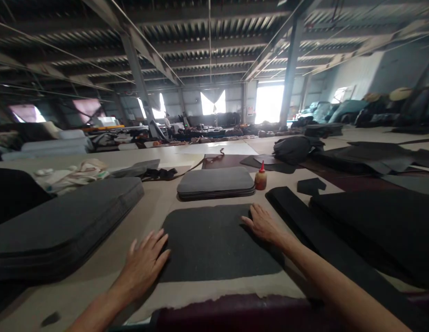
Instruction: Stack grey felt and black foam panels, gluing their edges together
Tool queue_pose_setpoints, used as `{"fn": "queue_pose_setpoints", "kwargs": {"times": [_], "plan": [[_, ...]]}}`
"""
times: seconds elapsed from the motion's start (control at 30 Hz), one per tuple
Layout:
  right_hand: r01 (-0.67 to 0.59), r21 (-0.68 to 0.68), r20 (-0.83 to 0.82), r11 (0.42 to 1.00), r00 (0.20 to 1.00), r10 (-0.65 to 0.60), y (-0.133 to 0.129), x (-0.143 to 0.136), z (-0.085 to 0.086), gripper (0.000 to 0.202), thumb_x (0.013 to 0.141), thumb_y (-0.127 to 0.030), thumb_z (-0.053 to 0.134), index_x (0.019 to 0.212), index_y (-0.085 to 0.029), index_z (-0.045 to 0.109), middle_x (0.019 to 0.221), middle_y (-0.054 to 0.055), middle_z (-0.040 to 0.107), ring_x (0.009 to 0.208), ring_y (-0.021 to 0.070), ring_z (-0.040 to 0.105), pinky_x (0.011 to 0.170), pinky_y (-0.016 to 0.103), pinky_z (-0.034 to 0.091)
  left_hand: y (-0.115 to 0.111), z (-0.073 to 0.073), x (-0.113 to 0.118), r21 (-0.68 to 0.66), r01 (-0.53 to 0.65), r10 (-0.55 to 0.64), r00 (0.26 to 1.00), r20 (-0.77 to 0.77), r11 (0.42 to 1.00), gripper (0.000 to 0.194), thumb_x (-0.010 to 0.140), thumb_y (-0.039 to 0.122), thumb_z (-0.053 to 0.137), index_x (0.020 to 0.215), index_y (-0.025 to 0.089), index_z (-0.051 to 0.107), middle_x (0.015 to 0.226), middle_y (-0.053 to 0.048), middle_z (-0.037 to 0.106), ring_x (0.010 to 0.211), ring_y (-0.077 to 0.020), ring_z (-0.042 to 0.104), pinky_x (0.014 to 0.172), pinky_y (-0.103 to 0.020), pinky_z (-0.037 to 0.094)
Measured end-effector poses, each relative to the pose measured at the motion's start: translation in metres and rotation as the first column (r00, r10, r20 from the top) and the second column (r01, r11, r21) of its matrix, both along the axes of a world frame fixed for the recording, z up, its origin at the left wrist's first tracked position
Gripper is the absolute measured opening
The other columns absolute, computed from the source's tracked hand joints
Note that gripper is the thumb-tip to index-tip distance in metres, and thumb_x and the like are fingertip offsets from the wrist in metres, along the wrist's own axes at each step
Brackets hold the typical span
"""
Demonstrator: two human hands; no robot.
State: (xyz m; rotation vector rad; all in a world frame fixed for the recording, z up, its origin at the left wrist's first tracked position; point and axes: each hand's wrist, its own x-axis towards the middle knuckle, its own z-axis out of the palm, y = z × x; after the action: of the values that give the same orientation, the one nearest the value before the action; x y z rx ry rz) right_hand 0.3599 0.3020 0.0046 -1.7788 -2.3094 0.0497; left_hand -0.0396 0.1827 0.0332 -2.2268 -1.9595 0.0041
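My left hand [141, 265] and right hand [266, 223], fingers spread, flank the sheet [217, 244].
Looks light, perhaps floppy in this dimness; I'd grip opposite edges.

Fingers [161, 243] at dark panel's [219, 244] left edge; red-tipped bottle [261, 179] beyond.

Lighting and Picture Quality

The interior is dimly lit. Daylight is admitted through the far windows [213, 102] and a bright opening [269, 102], where detail is lost to glare. Soft shadows are cast beside both hands. The dark stacks at the right are rendered nearly without detail. Straight lines are bent and stretched toward the edges; the distant background is softly blurred.
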Motion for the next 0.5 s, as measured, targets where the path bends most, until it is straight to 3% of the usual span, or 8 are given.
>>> {"fn": "queue_pose_setpoints", "kwargs": {"times": [0.17,0.33,0.43,0.5], "plan": [[0.029,0.027,0.018,0.999,0.999,-0.03,-0.005,-0.006,-0.013,0.078,0.101,-0.062,0.033,0.148,0.0,0.041,0.157,0.026,0.03,0.147,0.0378,0.023,0.118,0.05,0.019,0.048,0.016,0.072,0.019,0.254,-0.254,0.955,0.154,0.967,0.053,0.102,0.049,0.031,0.145,0.023,0.048,0.156,-0.007,0.042,0.148,-0.0256,0.03,0.122,-0.054,0.018],[0.035,0.02,0.017,0.999,0.999,-0.035,-0.005,-0.006,-0.011,0.078,0.101,-0.061,0.034,0.149,0.0,0.04,0.158,0.026,0.03,0.147,0.0373,0.024,0.118,0.049,0.019,0.113,0.002,0.143,-0.04,0.401,-0.381,0.894,0.236,0.915,0.06,0.1,0.055,0.033,0.148,0.021,0.043,0.159,-0.008,0.038,0.149,-0.0253,0.028,0.123,-0.049,0.021],[0.051,0.015,0.025,0.999,0.998,-0.051,-0.006,-0.006,-0.008,0.076,0.101,-0.059,0.035,0.15,-0.001,0.04,0.158,0.025,0.031,0.147,0.0374,0.024,0.118,0.049,0.02,0.141,-0.011,0.157,-0.069,0.394,-0.366,0.896,0.25,0.917,0.065,0.099,0.059,0.032,0.151,0.019,0.039,0.161,-0.009,0.034,0.15,-0.0264,0.026,0.122,-0.051,0.022],[0.049,0.015,0.013,0.999,0.999,-0.049,-0.006,-0.007,-0.008,0.075,0.101,-0.058,0.036,0.149,-0.001,0.041,0.158,0.025,0.03,0.148,0.0361,0.023,0.118,0.048,0.02,0.15,-0.018,0.15,-0.085,0.37,-0.34,0.907,0.249,0.925,0.068,0.099,0.06,0.03,0.153,0.019,0.037,0.162,-0.009,0.03,0.151,-0.0267,0.024,0.122,-0.052,0.021]]}}
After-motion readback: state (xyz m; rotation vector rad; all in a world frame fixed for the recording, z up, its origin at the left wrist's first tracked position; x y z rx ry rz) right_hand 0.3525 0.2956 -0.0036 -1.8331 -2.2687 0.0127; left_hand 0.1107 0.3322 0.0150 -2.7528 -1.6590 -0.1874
